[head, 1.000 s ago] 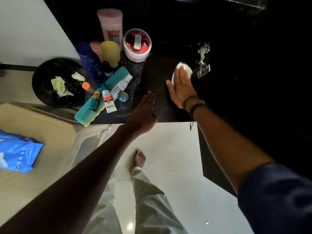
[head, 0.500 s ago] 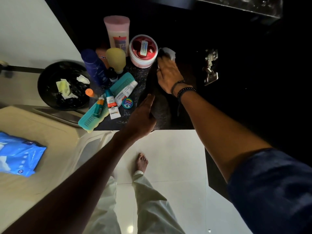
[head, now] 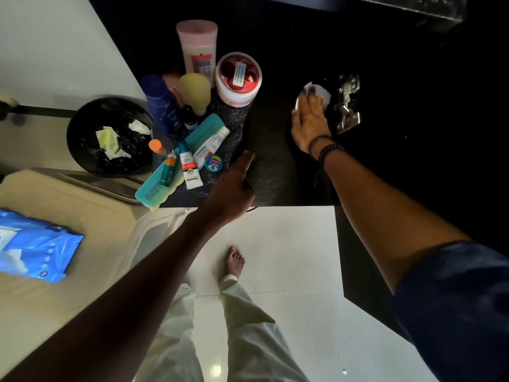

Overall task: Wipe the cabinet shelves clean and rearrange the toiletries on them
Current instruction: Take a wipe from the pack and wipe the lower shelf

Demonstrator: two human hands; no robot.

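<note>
Well, seen from the head camera, the right grip (head: 311, 119) lies flat with its fingers straight, pressing a white wipe (head: 321, 91) onto the dark shelf (head: 275, 177). A metal hinge (head: 347, 106) sits just to its right. The left grip (head: 234, 183) is loose and holds nothing, at the shelf's front edge (touching or hovering, I cannot tell).

To do this pass well, I'd keep the palm's weight over the wipe, work in overlapping strokes, and skirt the hinge so the wipe doesn't snag.

Left of the right grip the toiletries crowd together. As best I can count, there are five upright bottles (head: 197, 48), one red-lidded jar (head: 238, 78), three tubes (head: 188, 169) lying down, one round tin (head: 213, 162) and one teal comb (head: 154, 188). Farther left are one black bin (head: 82, 150) holding crumpled tissues and one blue packet (head: 33, 249).
</note>
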